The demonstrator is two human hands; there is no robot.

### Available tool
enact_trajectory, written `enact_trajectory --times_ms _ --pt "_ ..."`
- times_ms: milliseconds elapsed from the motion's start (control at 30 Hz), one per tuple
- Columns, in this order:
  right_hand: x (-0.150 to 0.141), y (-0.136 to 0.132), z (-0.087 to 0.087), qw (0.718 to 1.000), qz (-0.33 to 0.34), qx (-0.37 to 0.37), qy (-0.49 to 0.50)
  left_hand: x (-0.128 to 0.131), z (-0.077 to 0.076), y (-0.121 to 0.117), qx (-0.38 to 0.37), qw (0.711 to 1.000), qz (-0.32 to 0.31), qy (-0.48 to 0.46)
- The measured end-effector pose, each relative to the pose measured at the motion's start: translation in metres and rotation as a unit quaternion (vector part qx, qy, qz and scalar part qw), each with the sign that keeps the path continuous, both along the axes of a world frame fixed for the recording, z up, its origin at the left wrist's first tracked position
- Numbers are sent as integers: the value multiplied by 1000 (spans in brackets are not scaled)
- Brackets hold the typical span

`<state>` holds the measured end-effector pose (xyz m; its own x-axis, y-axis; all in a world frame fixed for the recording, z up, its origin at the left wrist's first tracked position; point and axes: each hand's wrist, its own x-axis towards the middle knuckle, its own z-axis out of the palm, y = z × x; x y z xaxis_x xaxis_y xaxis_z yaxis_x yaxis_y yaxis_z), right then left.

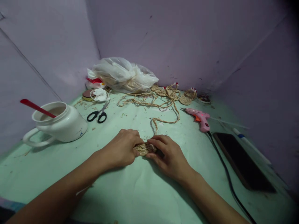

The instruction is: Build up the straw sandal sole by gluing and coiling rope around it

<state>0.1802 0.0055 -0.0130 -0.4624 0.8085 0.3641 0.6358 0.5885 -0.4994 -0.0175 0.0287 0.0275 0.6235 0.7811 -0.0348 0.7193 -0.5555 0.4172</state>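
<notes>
A small coiled piece of braided straw rope [145,148] lies on the pale green table sheet [130,193], gripped from both sides. My left hand [122,147] is curled round its left end. My right hand [167,154] pinches its right end with fingers pressed on top. A long tail of braided rope [163,119] runs from the piece back to a loose tangle [149,99] farther up the table. Most of the coiled piece is hidden under my fingers.
A white jug [62,123] with a red stick [37,108] stands at left. Black-handled scissors [98,114], a pink glue gun [201,119] with its black cord [227,177], a dark phone [243,163], a plastic bag [123,74] and small woven pieces [187,97] lie around. Purple walls close in.
</notes>
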Motion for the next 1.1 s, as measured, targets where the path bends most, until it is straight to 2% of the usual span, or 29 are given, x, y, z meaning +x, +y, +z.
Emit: enact_trajectory --times_ms 167,367,567,633,700,767,867,967,1100 --pt "-8 -1 6 997 -9 -13 -69 5 3 -6 16 999 14 39" --pt "-14 1 13 993 15 4 -115 6 1 -12 89 994 -4 56" --pt "-13 11 21 985 59 -20 -159 5 -3 -7 121 987 -77 69" --pt "-13 12 23 984 55 -37 -163 2 -5 -5 118 988 -80 58" --pt "-14 10 24 987 38 -30 -153 -2 -7 -3 97 992 -68 36" --pt "-15 7 22 992 32 9 -124 -6 -8 -2 67 996 -55 13" --pt "-16 4 18 996 59 33 -53 -10 -9 0 41 998 -45 -12" --pt "-16 2 14 997 72 22 -6 -9 -9 1 40 998 -39 -23" --pt "-20 0 11 996 77 40 -6 -7 -12 0 53 998 -32 -23"
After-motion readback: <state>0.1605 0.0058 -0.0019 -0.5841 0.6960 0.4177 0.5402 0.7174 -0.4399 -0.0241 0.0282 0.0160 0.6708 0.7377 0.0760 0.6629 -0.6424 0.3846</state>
